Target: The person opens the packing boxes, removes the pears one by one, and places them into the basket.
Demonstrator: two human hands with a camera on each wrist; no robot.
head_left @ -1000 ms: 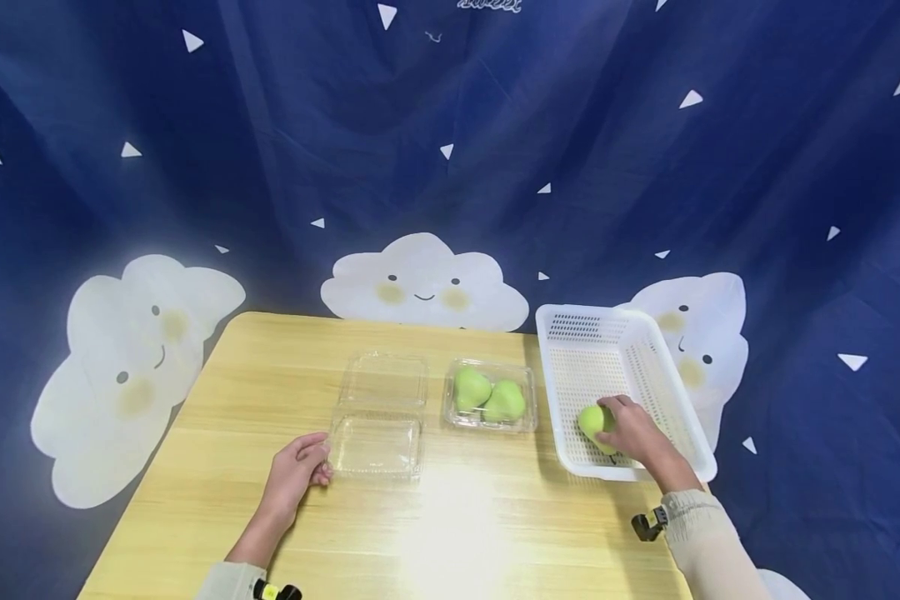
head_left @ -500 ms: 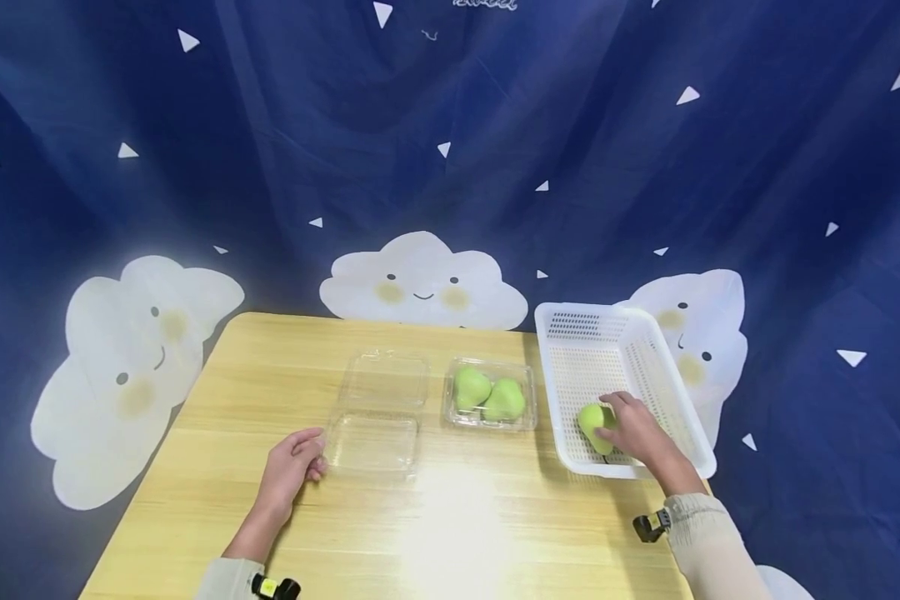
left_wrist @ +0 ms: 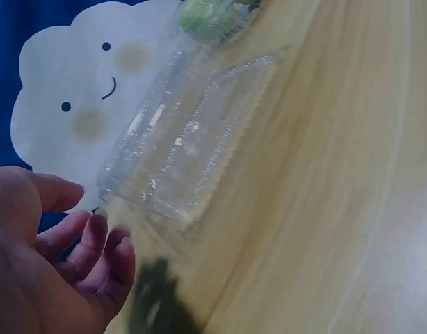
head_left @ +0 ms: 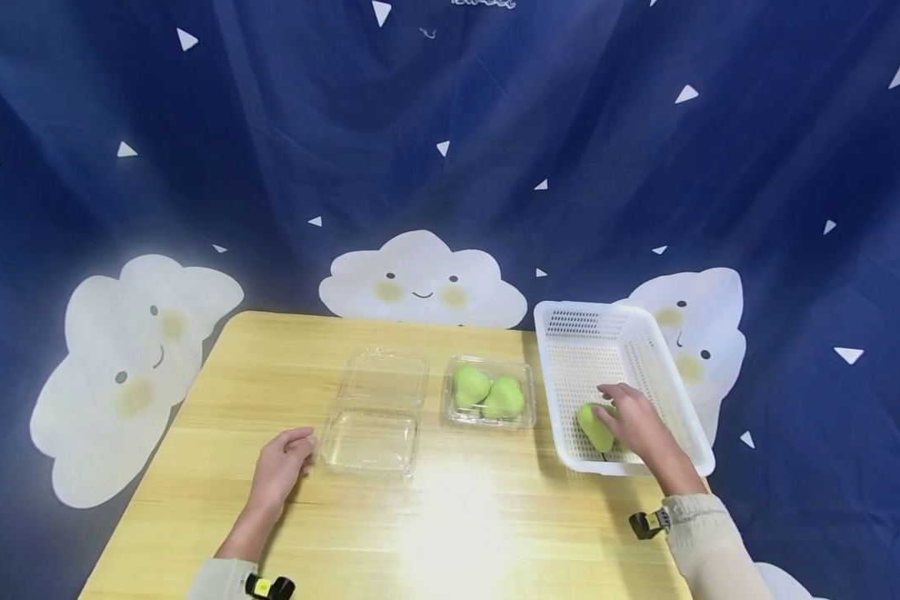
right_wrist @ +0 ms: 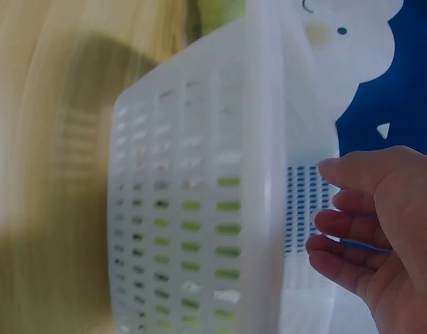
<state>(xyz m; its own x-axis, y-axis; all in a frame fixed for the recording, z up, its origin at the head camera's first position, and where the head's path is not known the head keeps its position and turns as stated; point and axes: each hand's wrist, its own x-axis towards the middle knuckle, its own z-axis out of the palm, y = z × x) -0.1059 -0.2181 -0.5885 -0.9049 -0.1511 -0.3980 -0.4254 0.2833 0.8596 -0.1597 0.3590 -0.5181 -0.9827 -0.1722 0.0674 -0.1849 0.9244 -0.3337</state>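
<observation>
From the head view, a wooden table stands before a blue curtain printed with white clouds. At the right, a white basket holds a green pear in its near part, with its stem pointing nearer. The right hand is over that pear and hides part of it, thumb and fingers apart; contact with the skin cannot be made out. Just left of the basket, a clear box has two pears side by side in it. Left of that lies a second clear box, its lid laid back on the far side. The left hand is just beside this box's near left edge, fingers loosely bent. In the left wrist view, its thumb and fingertips are spread a little near the box's corner; whether they touch it cannot be told. In the right wrist view, the right hand is inside the basket's rim, fingers relaxed and apart from the thumb, while green shows through the slots in the wall.
</observation>
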